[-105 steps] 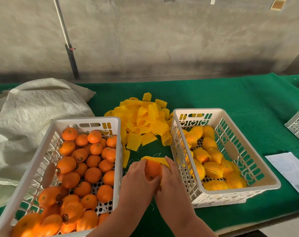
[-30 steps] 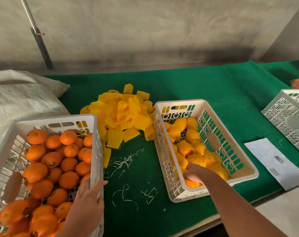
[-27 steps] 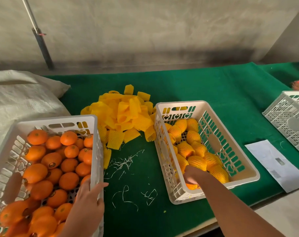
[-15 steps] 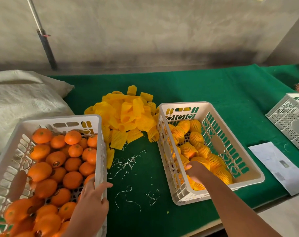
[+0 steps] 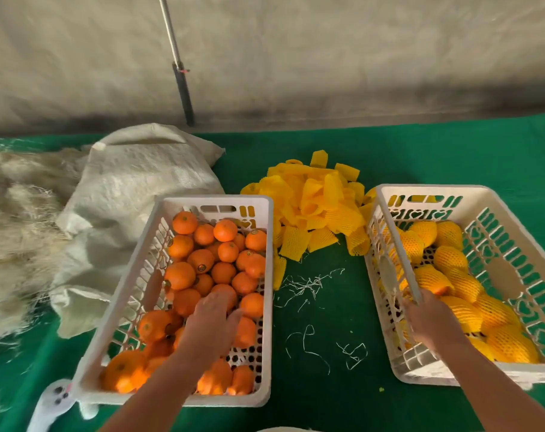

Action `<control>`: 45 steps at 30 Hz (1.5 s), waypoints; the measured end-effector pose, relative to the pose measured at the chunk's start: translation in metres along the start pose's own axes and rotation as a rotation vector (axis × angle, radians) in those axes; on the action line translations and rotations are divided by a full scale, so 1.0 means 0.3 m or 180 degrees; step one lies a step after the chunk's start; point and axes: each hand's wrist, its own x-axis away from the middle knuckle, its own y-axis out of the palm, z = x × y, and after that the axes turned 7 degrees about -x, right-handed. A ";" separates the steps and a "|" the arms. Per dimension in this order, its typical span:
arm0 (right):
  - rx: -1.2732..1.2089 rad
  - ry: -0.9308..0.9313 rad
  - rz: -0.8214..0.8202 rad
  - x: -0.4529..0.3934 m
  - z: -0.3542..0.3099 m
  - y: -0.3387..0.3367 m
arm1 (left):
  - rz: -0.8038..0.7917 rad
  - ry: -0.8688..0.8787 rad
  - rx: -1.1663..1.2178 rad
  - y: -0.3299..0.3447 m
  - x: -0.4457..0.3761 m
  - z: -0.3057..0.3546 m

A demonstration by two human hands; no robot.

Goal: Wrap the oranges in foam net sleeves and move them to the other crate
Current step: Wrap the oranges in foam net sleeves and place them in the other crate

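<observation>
Oranges [image 5: 216,260] beside sleeve pile [image 5: 314,207]

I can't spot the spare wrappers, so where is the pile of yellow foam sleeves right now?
The pile of yellow foam sleeves lies on the green table, at the far end of the gap between the crate of bare oranges and the crate of wrapped oranges.

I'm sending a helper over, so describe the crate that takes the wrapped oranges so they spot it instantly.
On the green table, two white slotted crates sit either side of a yellow pile of foam net sleeves. Take the right crate, whose near rim the right hand touches. Its oranges wear yellow netting; the left crate holds bare ones.
</observation>
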 end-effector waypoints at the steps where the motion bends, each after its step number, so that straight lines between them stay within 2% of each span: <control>1: -0.0234 0.0049 0.0084 0.000 0.003 0.004 | -0.0383 -0.0039 -0.0385 -0.011 -0.007 -0.050; 3: -0.0547 0.0157 0.0224 -0.002 0.011 0.005 | -0.1218 0.0006 -0.0877 -0.018 0.011 -0.115; 5: -0.0645 0.0207 0.0183 -0.003 0.014 0.005 | -0.1560 0.0164 -0.1246 -0.003 0.041 -0.150; 8: -0.0674 0.0197 0.0143 -0.001 0.012 0.003 | -0.1382 0.0194 -0.1234 0.023 0.053 -0.180; 13: -0.0708 0.0174 0.0135 0.006 0.005 -0.003 | -0.1465 0.0122 -0.1615 0.006 0.033 -0.208; 18: -0.0661 0.0119 0.0137 0.017 -0.002 -0.005 | -0.1186 0.0191 -0.1096 -0.017 0.023 -0.221; 20: -0.0647 0.0109 0.0130 0.020 -0.004 -0.008 | -0.0865 0.0187 -0.0476 -0.050 0.014 -0.210; 22: -0.0667 0.0124 0.0125 0.020 -0.008 -0.010 | -0.0593 0.0017 0.0738 -0.098 0.000 -0.176; 23: -0.0676 0.0126 0.0127 0.018 -0.009 -0.011 | -0.0624 -0.0127 0.1604 -0.122 -0.006 -0.143; 26: -0.0638 0.0097 0.0152 0.013 -0.005 -0.009 | -0.1249 -0.0568 0.4291 -0.146 -0.029 -0.018; 28: -0.0616 0.0105 0.0198 0.012 -0.001 -0.005 | -0.1417 -0.0975 0.5420 -0.135 -0.041 0.068; 29: -0.0605 0.0115 0.0220 0.010 0.003 -0.002 | -0.1407 -0.1029 0.5669 -0.130 -0.043 0.110; 31: -0.0576 0.0154 0.0247 0.003 0.009 0.001 | -0.1275 -0.0773 0.5570 -0.115 -0.047 0.185; 33: -0.0601 0.0193 0.0255 -0.001 0.011 0.003 | -0.0961 -0.0419 0.5050 -0.106 -0.048 0.245; 38: -0.0595 0.0163 0.0293 -0.005 0.014 0.007 | 0.0100 0.0625 0.2504 -0.089 -0.057 0.352; 41: -0.0605 0.0193 0.0277 -0.001 0.010 0.003 | 0.0334 0.1106 0.1650 -0.052 -0.085 0.395; 45: -0.0651 0.0188 0.0299 0.015 -0.001 -0.003 | 0.0308 0.1591 0.0828 0.009 -0.124 0.397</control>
